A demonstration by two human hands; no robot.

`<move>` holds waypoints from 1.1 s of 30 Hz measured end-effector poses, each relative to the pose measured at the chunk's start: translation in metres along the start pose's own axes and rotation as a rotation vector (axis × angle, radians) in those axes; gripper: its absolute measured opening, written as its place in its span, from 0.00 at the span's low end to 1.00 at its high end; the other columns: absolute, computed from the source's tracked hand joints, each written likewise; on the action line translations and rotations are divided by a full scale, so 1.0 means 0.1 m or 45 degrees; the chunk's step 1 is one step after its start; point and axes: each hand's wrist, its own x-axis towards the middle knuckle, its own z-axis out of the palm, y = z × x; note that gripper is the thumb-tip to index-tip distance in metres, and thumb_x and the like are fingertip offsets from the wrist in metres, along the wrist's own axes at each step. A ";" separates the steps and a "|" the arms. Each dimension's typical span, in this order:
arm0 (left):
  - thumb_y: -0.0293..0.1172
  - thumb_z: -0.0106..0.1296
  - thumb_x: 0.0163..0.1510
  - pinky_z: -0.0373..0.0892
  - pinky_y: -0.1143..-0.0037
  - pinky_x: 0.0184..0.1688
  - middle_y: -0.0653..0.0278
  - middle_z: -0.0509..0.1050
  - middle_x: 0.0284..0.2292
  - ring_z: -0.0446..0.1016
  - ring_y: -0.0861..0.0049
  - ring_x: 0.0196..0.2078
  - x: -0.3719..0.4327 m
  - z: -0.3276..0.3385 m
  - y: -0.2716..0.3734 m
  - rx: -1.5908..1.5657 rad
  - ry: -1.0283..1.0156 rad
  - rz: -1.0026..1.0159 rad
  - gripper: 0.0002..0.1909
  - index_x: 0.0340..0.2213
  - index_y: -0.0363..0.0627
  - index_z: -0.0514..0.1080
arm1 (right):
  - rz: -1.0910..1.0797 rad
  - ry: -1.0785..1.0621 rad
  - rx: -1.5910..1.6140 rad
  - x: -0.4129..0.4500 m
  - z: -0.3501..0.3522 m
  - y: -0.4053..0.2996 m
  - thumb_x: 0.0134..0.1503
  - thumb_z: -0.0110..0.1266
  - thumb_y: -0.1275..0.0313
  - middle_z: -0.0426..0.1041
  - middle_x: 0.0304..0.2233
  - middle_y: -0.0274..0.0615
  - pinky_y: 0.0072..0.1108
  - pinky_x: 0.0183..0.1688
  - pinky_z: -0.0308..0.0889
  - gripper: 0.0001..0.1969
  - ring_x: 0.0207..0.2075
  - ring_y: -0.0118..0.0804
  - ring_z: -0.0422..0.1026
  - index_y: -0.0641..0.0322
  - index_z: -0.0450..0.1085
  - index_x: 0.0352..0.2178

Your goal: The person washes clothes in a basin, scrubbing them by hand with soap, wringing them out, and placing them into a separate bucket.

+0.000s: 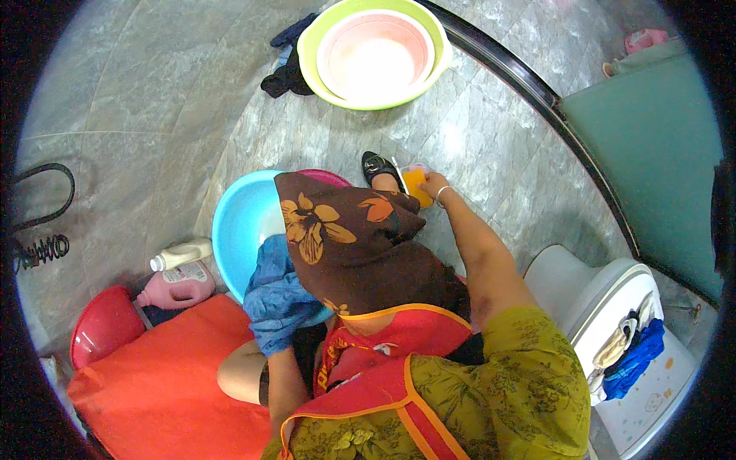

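My right hand (432,186) reaches out past my knee, its fingers closed on an orange object (415,183) beside my black shoe (378,165). That object has a pinkish top and a white strip beside it; its exact kind is unclear. Blue denim cloth (276,293) covers my left hand, which is hidden from the wrist on. The denim hangs partly into a light-blue plastic basin (230,227). Brown cloth with printed flowers (351,247) spreads over my lap and hides part of the basin. A dark pink rim (325,177) shows behind it.
Left of the basin lie a cream bottle (183,254), a pink jug (181,286), a red basin (106,328) and red cloth (178,385). A green basin (307,54) holding a pink one (328,43) stands ahead, by dark clothes (284,80). Garments (635,356) lie on a toilet lid (627,299).
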 end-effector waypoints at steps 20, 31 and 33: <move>0.31 0.47 0.45 0.59 0.74 0.46 0.57 0.64 0.43 0.61 0.71 0.46 0.13 -0.45 0.33 -0.268 0.149 0.402 0.19 0.40 0.40 0.62 | -0.870 0.416 0.753 -2.14 -2.04 -2.52 0.53 0.43 0.66 0.70 0.31 0.38 0.18 0.35 0.64 0.15 0.32 0.26 0.68 0.66 0.63 0.38; 0.29 0.47 0.45 0.59 0.74 0.46 0.57 0.63 0.43 0.61 0.73 0.46 0.17 -0.72 0.30 -0.532 0.173 0.521 0.18 0.40 0.40 0.62 | -0.984 -0.441 -0.527 -2.58 -0.04 -3.74 0.51 0.36 0.48 0.69 0.30 0.57 0.31 0.39 0.61 0.29 0.34 0.51 0.68 0.68 0.67 0.31; 0.29 0.47 0.45 0.59 0.75 0.46 0.58 0.63 0.43 0.61 0.73 0.46 0.18 -0.72 0.23 -0.587 0.162 0.510 0.18 0.40 0.40 0.62 | -1.043 -0.490 0.119 -2.62 0.22 -3.59 0.50 0.44 0.52 0.70 0.34 0.49 0.28 0.41 0.60 0.25 0.36 0.45 0.68 0.67 0.65 0.36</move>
